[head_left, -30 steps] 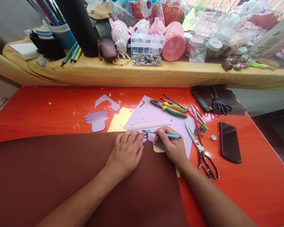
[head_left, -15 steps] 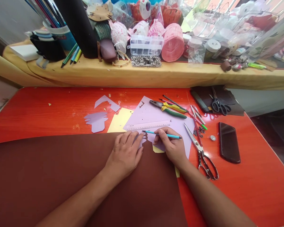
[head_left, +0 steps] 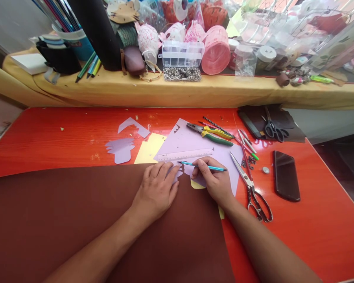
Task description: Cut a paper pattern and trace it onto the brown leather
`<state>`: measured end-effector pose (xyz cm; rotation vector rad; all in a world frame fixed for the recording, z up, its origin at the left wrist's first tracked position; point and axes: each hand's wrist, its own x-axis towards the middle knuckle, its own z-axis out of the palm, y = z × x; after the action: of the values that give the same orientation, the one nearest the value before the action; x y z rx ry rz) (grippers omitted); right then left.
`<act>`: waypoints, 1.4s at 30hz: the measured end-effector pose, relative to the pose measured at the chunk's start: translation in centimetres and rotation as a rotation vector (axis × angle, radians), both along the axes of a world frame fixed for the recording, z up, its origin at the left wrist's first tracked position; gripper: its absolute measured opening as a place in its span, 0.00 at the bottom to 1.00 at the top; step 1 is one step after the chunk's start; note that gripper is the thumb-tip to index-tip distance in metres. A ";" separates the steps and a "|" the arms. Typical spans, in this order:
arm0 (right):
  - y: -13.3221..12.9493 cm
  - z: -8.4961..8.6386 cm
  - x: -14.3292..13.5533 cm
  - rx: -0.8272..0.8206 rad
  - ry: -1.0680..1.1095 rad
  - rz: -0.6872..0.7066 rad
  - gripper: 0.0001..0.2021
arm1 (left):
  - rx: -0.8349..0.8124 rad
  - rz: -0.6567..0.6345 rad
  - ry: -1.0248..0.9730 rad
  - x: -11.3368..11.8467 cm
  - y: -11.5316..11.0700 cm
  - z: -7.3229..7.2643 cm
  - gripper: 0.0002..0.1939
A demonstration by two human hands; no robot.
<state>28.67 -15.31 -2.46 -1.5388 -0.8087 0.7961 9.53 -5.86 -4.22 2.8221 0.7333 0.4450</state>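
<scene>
My left hand lies flat with its fingers spread on a large brown sheet, over a small purple paper cutout that partly shows beside the fingertips. A blue pen is pinched in my right hand, its tip pointing left, close to my left fingertips. Beyond the hands a clear ruler rests on a purple paper sheet. Yellow paper shows beneath it.
Green and yellow pliers, large scissors, pens and a black phone lie on the red table. Purple cutouts are at the left. Black-handled scissors sit back right. Behind stands a crowded, yellow-covered shelf.
The whole view has shifted very slightly. Both hands and the pen keep nearly the same places.
</scene>
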 end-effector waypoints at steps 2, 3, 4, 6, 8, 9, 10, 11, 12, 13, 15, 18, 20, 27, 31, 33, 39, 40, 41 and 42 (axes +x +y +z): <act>0.0 0.0 0.0 -0.001 -0.003 0.003 0.17 | 0.000 -0.002 0.001 0.0 0.0 0.0 0.20; 0.0 0.1 0.0 -0.001 -0.007 0.004 0.17 | 0.000 -0.002 0.001 0.0 0.0 0.0 0.20; 0.0 0.1 0.0 0.000 -0.011 0.004 0.17 | 0.000 -0.002 0.002 0.0 0.0 0.0 0.20; 0.0 0.1 0.0 -0.001 -0.019 0.005 0.17 | 0.001 -0.002 0.002 0.0 0.0 0.0 0.19; 0.0 0.1 0.0 0.000 -0.026 0.008 0.16 | 0.003 -0.002 -0.001 0.0 0.1 -0.1 0.19; 0.0 0.1 0.0 0.001 -0.026 0.010 0.16 | 0.005 -0.002 -0.003 0.0 0.1 -0.1 0.19; 0.0 0.1 0.1 0.002 -0.025 0.013 0.16 | 0.006 -0.001 -0.004 0.0 0.1 -0.1 0.19; 0.0 0.0 0.1 0.002 -0.023 0.015 0.16 | 0.008 -0.001 -0.006 0.0 0.1 -0.1 0.19; 0.0 0.0 0.1 0.004 -0.021 0.017 0.15 | 0.009 -0.002 -0.008 0.0 0.1 -0.2 0.19; -0.1 0.0 0.0 0.005 -0.019 0.021 0.15 | 0.010 -0.003 -0.011 0.0 0.1 -0.2 0.19; -0.1 0.0 0.0 0.007 -0.019 0.023 0.15 | 0.013 -0.005 -0.016 0.0 0.1 -0.2 0.20; 0.0 0.0 0.0 0.006 -0.019 0.024 0.16 | 0.015 -0.004 -0.020 0.0 0.0 -0.2 0.20; 0.0 0.0 0.0 -0.001 -0.019 0.022 0.16 | 0.015 -0.002 -0.019 0.0 0.0 -0.2 0.19; 0.0 -0.1 0.0 0.006 -0.014 0.018 0.16 | 0.023 -0.006 -0.018 0.0 0.1 -0.3 0.19; -0.1 -0.2 0.1 0.014 -0.016 0.013 0.15 | 0.023 -0.005 -0.014 0.0 0.0 -0.3 0.19; -0.1 -0.1 0.1 0.015 -0.024 0.013 0.15 | 0.022 -0.006 -0.010 0.0 0.0 -0.3 0.19; -0.1 -0.1 0.1 0.015 -0.018 0.014 0.15 | 0.017 -0.005 -0.003 0.0 0.0 -0.2 0.20; -0.1 -0.1 0.1 0.014 -0.019 0.015 0.15 | 0.016 -0.005 -0.003 0.0 0.0 -0.1 0.20; -0.1 -0.1 0.1 0.014 -0.019 0.015 0.15 | 0.016 -0.005 -0.004 0.0 0.0 -0.1 0.20; -0.1 -0.2 0.1 0.014 -0.018 0.014 0.15 | 0.016 -0.005 -0.005 0.0 0.0 -0.1 0.20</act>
<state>28.77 -15.38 -2.63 -1.5314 -0.8376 0.7859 9.55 -5.81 -4.30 2.8361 0.7246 0.4596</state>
